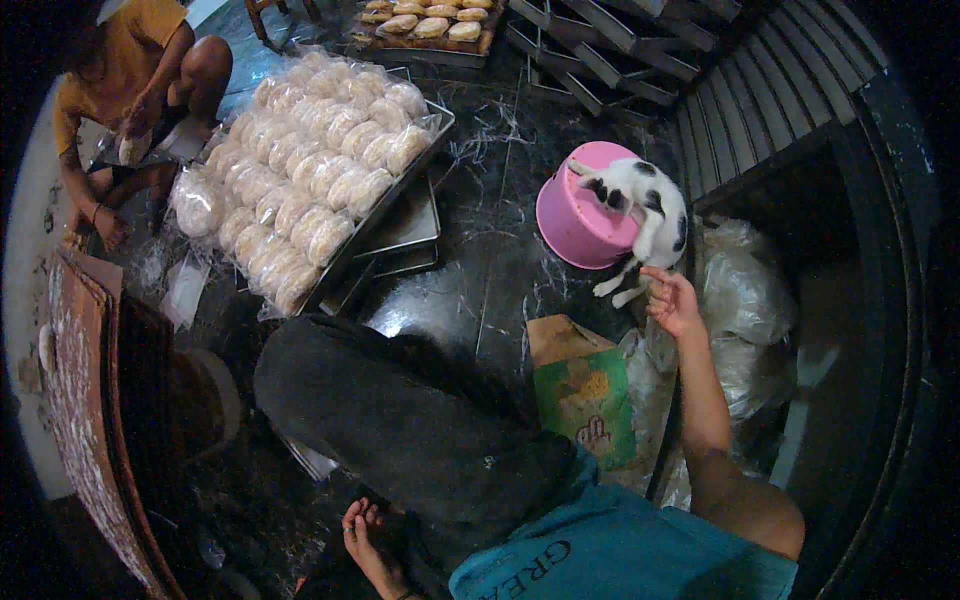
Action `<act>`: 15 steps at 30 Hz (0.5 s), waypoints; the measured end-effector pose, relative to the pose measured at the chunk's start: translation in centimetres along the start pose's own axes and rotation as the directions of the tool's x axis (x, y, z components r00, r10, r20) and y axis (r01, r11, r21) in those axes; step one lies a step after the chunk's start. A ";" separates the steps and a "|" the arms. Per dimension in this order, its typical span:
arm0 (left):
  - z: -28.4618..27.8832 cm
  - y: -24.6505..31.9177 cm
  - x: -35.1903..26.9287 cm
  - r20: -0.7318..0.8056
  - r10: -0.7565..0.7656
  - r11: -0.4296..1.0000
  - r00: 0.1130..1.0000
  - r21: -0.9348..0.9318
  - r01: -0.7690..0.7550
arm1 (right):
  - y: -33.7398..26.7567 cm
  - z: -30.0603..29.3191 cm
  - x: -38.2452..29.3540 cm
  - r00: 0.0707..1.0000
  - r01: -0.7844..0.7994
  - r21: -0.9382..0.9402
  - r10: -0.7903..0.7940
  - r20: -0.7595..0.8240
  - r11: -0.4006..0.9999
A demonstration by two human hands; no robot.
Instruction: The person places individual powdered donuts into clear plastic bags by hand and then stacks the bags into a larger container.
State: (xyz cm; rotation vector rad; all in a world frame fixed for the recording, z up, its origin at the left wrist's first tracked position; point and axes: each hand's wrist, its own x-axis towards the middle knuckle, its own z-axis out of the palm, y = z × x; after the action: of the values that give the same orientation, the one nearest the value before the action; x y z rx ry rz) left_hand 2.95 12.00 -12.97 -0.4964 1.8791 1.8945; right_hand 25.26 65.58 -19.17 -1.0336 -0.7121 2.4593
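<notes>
My right hand (671, 301) reaches out to a white cat with black spots (664, 214), its fingers partly curled and the fingertips at the cat's lower end. I cannot tell whether they press into the fur. The cat lies draped over an upturned pink plastic bucket (577, 225), with two white paws hanging down beside it. Low in the view, my left hand (364, 532) rests beside my dark trousers (405, 405), fingers loosely bent and nothing seen in them.
Plastic-bagged round buns (315, 165) cover a tilted metal tray at left. A person (135, 97) squats behind it, holding a bagged bun. Baked buns (431, 26) and stacked trays (600, 45) stand farther back. Cardboard (581, 390) and plastic bags (746, 300) lie near my right arm.
</notes>
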 end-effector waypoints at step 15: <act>-3.5 2.6 -1.9 -0.048 0.130 0.991 0.990 0.024 -0.129 | 14.0 33.1 -4.6 0.767 0.634 -0.709 -0.139 0.626 0.309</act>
State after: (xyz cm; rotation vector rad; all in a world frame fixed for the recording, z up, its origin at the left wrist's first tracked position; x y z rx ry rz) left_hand 3.05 8.38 -9.84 -0.4277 2.0053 1.9591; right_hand 1.78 41.97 -4.90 -0.3493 -2.3432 1.7076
